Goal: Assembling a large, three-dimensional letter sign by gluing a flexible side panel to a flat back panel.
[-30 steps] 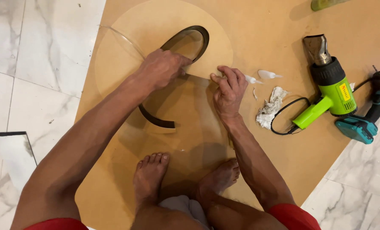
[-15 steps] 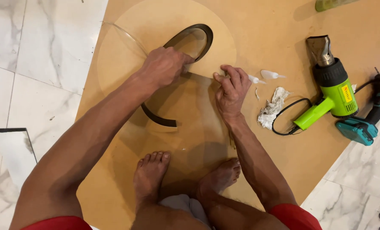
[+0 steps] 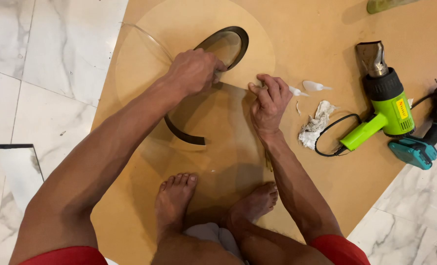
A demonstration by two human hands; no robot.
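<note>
Your left hand (image 3: 193, 71) is clenched around the dark curved band (image 3: 228, 41), right where it bends up off the board (image 3: 297, 29). The band loops high above your fist, then sweeps down under your forearm to a flat end near the middle of the board. A clear round sheet (image 3: 145, 44) lies under it all, its edge glinting at upper left.

Your right hand (image 3: 268, 103) sits just beside the left, fingers curled and pinching a small white scrap (image 3: 297, 92) against the board. What else the fingers grip, you cannot tell from here.

Your bare feet (image 3: 213, 201) are planted on the board below the band.

Out to the right: a crumpled white rag (image 3: 316, 122), then the green heat gun (image 3: 387, 105) with its black cord looping near the rag, then a teal drill (image 3: 424, 142) at the board's edge. Marble floor (image 3: 42, 73) lies all around.
</note>
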